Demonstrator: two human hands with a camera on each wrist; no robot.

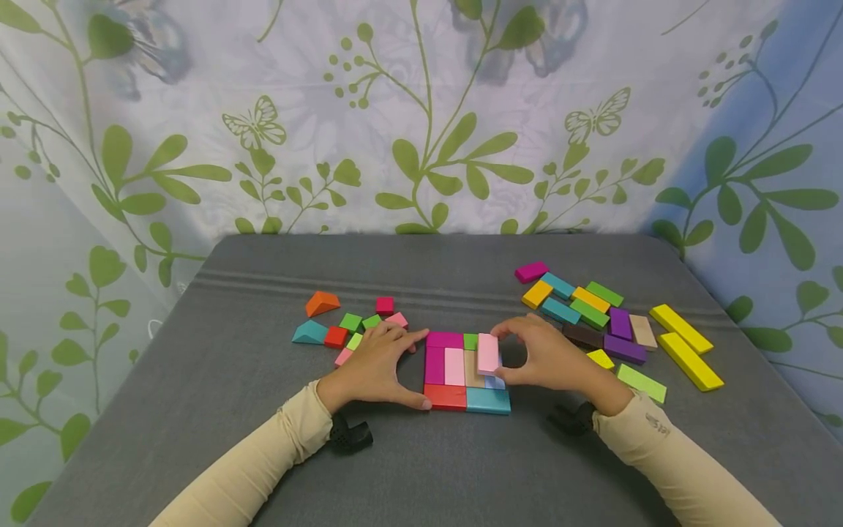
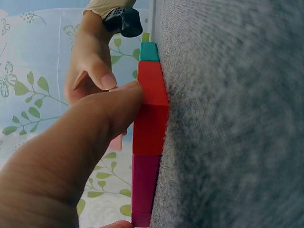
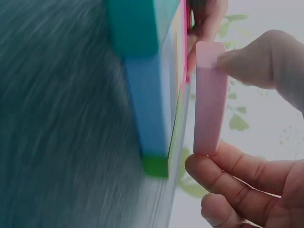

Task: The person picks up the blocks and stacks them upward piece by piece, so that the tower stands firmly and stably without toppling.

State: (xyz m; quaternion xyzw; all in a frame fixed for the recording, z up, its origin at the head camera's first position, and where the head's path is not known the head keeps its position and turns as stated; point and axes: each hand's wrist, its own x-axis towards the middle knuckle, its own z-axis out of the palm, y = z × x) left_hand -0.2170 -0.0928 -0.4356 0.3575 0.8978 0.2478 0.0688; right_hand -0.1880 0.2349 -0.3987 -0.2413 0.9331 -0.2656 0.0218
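Observation:
My right hand pinches a pink rectangular block between thumb and fingers. In the right wrist view the pink block hangs above the flat block layout, apart from it. Within that layout are a red block, a teal block, magenta blocks, a light pink block, a tan block, a blue block and green blocks. My left hand rests along the layout's left side, its thumb touching the red block and its forefinger by the upper magenta corner.
Left of the layout lie an orange block, a teal triangle and several small blocks. To the right are yellow bars, purple blocks, a dark brown block and more loose blocks on the grey table.

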